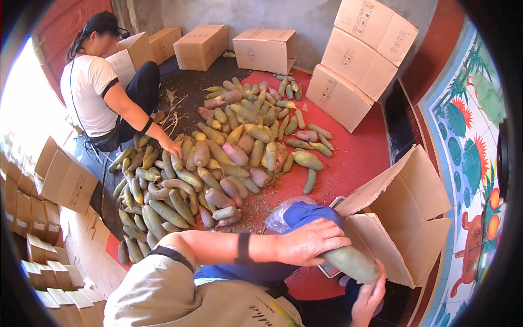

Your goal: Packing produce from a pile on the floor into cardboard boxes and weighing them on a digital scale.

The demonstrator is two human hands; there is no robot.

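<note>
A large pale-green radish [352,265] is held between both my hands, over my lap. My left hand [316,242] wraps its upper-left end from above, and my right hand [371,286] grips the lower-right end. Partly hidden beneath the radish is a device with a keypad, perhaps a digital scale [328,270]. To the right an open cardboard box [412,204] stands with its flaps spread, close to the radish. A big heap of green radishes [212,163], some of them reddish, covers the floor in front of me.
Across the heap a co-worker [94,90] squats, one hand touching a radish. Cardboard boxes [200,47] line the back wall, and a tall stack of cartons [359,61] leans at the right. Folded cartons [61,282] crowd the lower left. A clear plastic bag [282,212] lies by my knee.
</note>
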